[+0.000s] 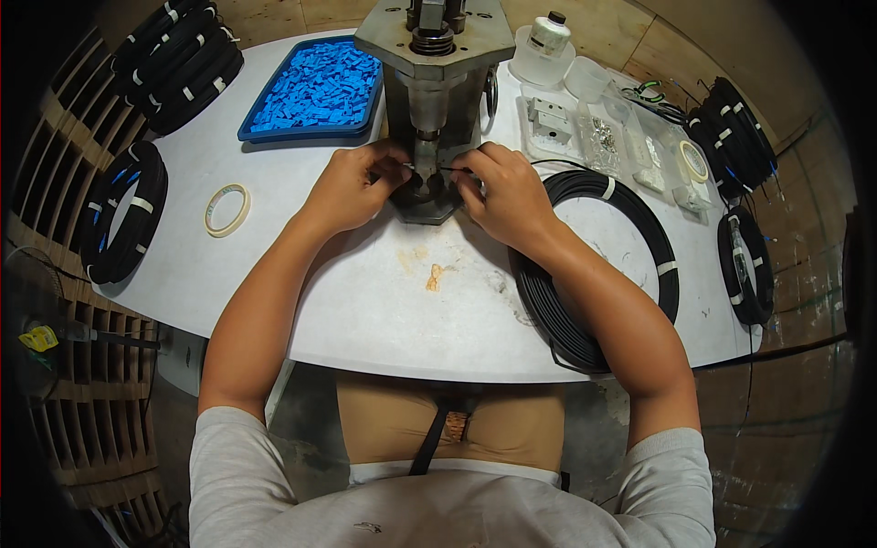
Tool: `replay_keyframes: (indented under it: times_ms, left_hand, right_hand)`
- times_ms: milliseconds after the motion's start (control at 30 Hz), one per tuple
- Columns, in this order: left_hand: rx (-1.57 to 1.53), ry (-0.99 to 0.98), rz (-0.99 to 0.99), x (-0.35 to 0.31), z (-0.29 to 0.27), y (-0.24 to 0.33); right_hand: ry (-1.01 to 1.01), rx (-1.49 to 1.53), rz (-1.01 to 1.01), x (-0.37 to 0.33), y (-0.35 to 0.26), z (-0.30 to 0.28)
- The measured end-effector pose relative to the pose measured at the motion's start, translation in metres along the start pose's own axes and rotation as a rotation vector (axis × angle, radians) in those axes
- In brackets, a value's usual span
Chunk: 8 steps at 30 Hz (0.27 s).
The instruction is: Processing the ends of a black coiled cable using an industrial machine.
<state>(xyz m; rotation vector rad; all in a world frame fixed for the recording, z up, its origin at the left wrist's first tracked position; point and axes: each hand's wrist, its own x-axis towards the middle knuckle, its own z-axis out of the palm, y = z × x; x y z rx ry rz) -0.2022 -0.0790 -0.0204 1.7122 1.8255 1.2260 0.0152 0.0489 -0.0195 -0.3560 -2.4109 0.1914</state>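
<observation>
Blue plastic pieces fill the shallow blue tray (265,108) at the far left of the white table (365,301), heaped loosely right up to its rim. Just right of it stands a grey metal bench press (434,55), and both hands meet at its base. The left hand (352,187) is curled, fingers pinched at the left side of the press base; the right hand (502,192) is likewise closed, pinching from the right. Between them runs a thin black cable end (454,168), held at the press's tooling; exactly which fingers grip it is hard to tell.

That cable seems to lead back to the large black cable coil (598,265) lying flat under the right forearm, bound with white tape bands.

Beyond the right hand sits a clear compartment box (630,137): one section holds small shiny metal parts, another holds pale whitish pieces, too small to identify. A grey metal block (551,119) rests on a clear lid beside it, and a white bottle with a dark cap (548,35) stands in a clear tub behind.

More bound black coils are stacked at the far left corner (178,59), at the left edge (123,210), and along the right edge (735,132). One masking tape roll (227,209) lies left of the hands, another (694,161) near the box.
</observation>
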Motion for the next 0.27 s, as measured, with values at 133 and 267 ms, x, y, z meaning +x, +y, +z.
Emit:
replay_keyframes:
  times_ms: [133, 267]
  left_hand:
    - [0.012, 0.007, 0.03, -0.0002, -0.0004, -0.0017]
    - [0.003, -0.002, 0.011, -0.0004, -0.0012, -0.001]
  right_hand:
    - [0.005, 0.001, -0.005, 0.0004, -0.0009, 0.0]
    - [-0.001, -0.008, -0.002, 0.0003, -0.0003, 0.0009]
